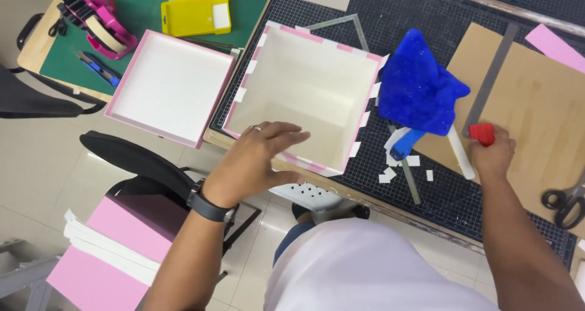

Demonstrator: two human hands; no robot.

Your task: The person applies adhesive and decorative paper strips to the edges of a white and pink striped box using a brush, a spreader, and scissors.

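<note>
Head view: left hand spread over box, right hand gripping red cap.

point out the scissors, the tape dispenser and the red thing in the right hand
scissors (565, 202): head view, on the black handles
tape dispenser (97, 26): head view, on its pink body
red thing (482, 133): head view, on its top, above the right hand (492, 155)
</note>
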